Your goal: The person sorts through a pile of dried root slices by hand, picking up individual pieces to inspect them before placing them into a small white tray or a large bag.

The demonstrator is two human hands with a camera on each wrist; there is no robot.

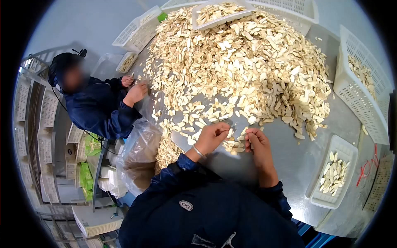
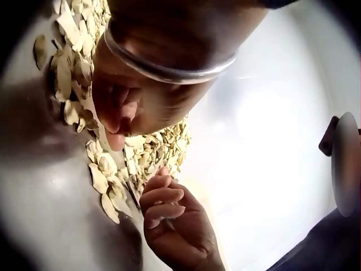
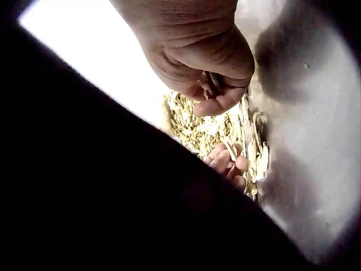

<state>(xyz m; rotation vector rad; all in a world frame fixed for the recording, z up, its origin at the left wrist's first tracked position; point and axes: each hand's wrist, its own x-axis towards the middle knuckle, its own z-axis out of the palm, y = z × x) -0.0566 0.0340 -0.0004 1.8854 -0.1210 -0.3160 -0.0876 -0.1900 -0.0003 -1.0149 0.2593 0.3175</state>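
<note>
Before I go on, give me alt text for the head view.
The wearer's left hand and right hand, fingers curled, are close together at the near edge of a broad heap of pale slices on a metal table. At picture left, another person is beside the heap; at lower right sits a white tray holding similar slices.

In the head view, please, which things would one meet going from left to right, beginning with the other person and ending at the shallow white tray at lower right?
Other person, left hand's grip, right hand's grip, shallow white tray. The slice pile spans both hands' places, so I omit it.
</note>
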